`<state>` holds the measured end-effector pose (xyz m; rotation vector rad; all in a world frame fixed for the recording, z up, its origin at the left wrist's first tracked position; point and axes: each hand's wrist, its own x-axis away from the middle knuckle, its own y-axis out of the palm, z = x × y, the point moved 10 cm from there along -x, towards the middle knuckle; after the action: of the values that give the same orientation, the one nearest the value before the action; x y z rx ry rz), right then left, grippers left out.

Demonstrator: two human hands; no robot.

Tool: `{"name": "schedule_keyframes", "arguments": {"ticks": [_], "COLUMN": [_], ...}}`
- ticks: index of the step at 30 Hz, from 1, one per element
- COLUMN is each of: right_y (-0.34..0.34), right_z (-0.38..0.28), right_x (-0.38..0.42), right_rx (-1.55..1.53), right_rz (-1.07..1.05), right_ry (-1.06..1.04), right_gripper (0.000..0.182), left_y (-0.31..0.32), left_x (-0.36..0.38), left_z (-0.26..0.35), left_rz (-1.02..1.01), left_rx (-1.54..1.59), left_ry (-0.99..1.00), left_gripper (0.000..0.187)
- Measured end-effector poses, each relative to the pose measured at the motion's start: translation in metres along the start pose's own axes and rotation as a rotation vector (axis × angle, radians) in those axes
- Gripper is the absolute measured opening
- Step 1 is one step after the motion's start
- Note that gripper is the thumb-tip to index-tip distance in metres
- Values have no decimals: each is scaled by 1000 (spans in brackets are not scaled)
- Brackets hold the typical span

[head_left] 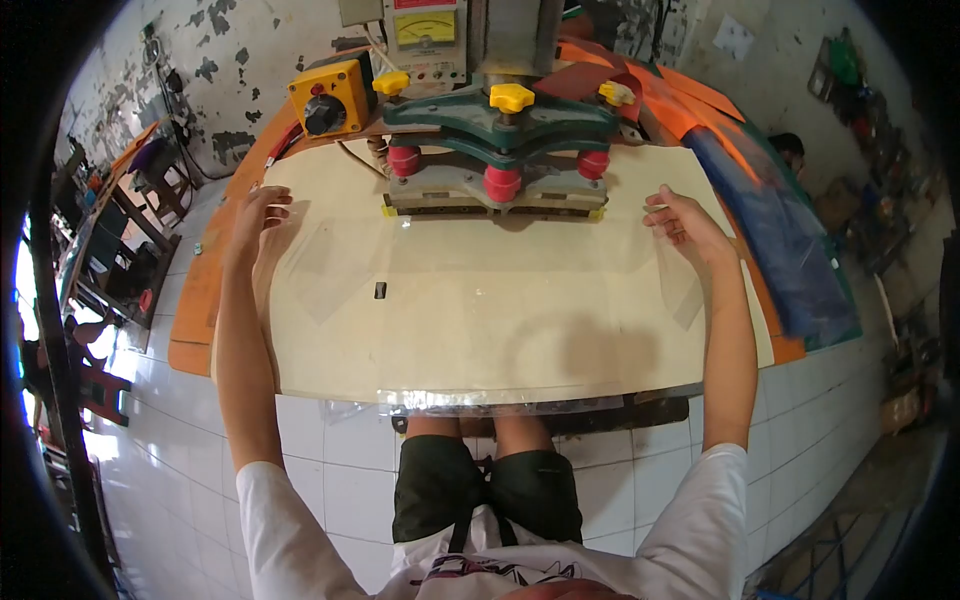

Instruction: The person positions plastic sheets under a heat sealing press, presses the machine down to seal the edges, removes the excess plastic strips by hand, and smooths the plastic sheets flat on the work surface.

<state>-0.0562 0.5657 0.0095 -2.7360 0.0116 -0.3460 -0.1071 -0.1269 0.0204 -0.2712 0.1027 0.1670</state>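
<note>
My left hand (263,212) is over the left side of the cream work surface (490,345), fingers bent and apart, holding nothing I can see. On the right side, my right hand (684,220) is also open with loosely curled fingers. A thin clear plastic sheet (335,265) lies close to the left hand, and another clear piece (683,290) extends below the right one. Between the hands, at the back, stands a press head (500,130) with a dark green frame, red round knobs and yellow star knobs. Its long bar (490,207) sits low over the surface.
A small black piece (380,290) lies left of centre. Clear plastic (500,402) runs along the front edge. Behind are a yellow control box (328,95) and a gauge (425,30). Orange sheets (690,100) and blue sheets (765,225) lie at right. Another person is partly visible.
</note>
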Motion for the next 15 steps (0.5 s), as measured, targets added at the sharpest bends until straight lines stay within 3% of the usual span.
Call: {"name": "schedule_keyframes", "arguments": {"ticks": [7, 12, 15], "right_y": [27, 32, 40], "right_z": [-13, -1, 2], "right_x": [10, 5, 1], "right_rx": [23, 3, 10], "right_rz": [-60, -36, -80], "right_ry": [-65, -48, -103], "right_gripper": [40, 30, 35], "left_y": [63, 84, 90], "left_x": [13, 28, 37], "left_z": [10, 14, 20], "left_rz": [-287, -349, -296], "left_rx": [-360, -408, -511], "left_ry": [67, 76, 120], "left_gripper": [34, 30, 30]}}
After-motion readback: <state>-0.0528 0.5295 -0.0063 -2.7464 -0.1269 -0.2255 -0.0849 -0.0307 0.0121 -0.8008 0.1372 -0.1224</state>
